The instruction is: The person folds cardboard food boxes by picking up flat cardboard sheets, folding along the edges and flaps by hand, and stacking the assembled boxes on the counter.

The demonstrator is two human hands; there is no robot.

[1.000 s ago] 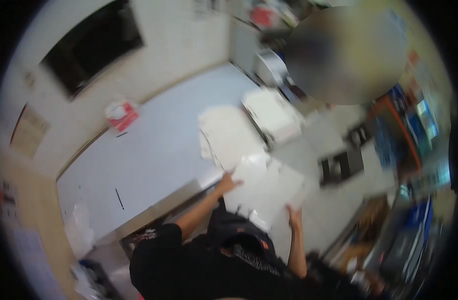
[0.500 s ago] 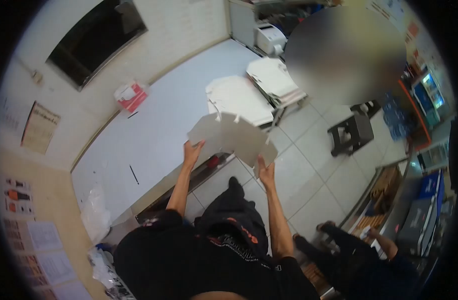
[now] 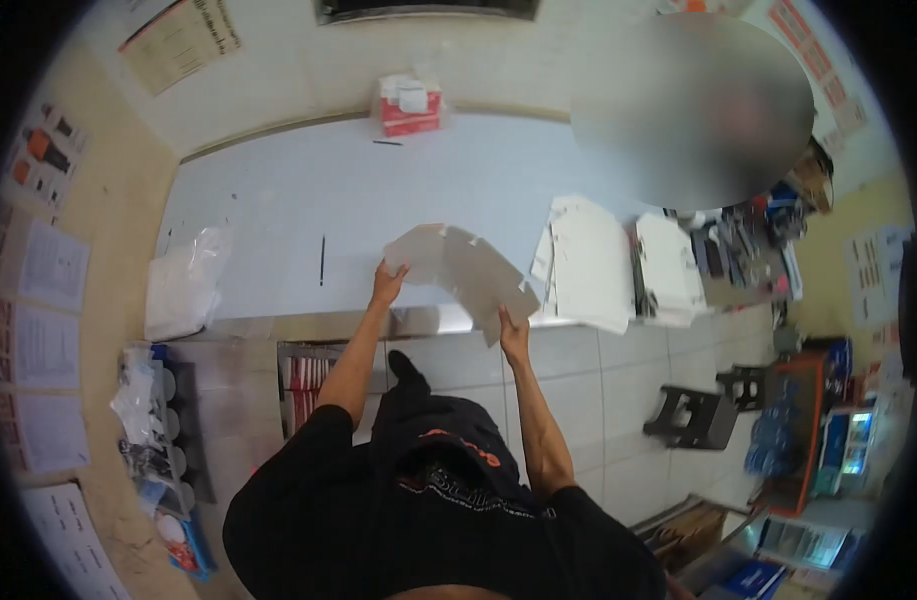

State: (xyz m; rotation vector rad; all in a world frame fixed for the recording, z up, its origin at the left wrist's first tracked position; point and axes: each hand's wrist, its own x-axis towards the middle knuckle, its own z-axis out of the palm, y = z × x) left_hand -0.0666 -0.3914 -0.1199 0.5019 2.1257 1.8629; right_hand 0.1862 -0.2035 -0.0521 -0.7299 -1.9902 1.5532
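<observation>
Pale grey card (image 3: pixel 479 275), notched along its far edge, is what I see held up in the air in front of the person, across the near edge of the bench (image 3: pixel 269 215). The left hand (image 3: pixel 389 283) pinches its left end, thumb on the side facing the body. The right hand (image 3: pixel 514 328) pinches the lower right end in the same way, both arms reaching forward.

To the right of the card, 1 stack of white sheets (image 3: pixel 589 265) lies close by, and another stack (image 3: pixel 669 265) sits just beside that. To the left, a thin dark stick (image 3: pixel 324 260) lies on the bench, and a crumpled clear plastic bag (image 3: pixel 184 285) rests at the far left end. Towards the wall stands a red-and-white box (image 3: pixel 411 112), with 1 small dark strip (image 3: pixel 388 142) in front of it.

Over on the tiled floor (image 3: pixel 559 385) I can see 2 dark stools (image 3: pixel 694 418), near some blue bottles (image 3: pixel 771 435).
</observation>
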